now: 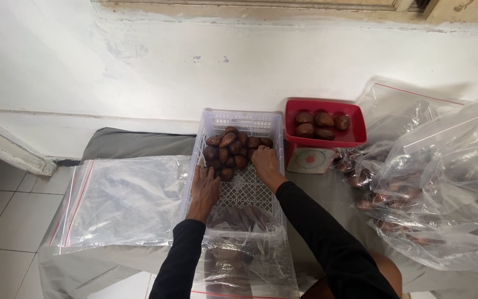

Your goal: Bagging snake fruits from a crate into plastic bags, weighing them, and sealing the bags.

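Observation:
A white plastic crate (239, 123) holds a heap of brown scaly fruits (232, 148) at its far end. My left hand (204, 185) rests on the crate's left rim, fingers spread toward the fruits. My right hand (265, 161) reaches into the crate and touches the fruits at the heap's right side; whether it grips one is hidden by the fingers. A clear zip bag (244, 254) with some brown fruits inside lies over the crate's near end, between my black sleeves.
A red scale tray (355, 135) with several fruits sits on a small scale (308, 160) to the right. Filled clear bags (427, 182) pile at the right. An empty zip bag (123, 199) lies flat at the left. White wall behind, tiled floor at left.

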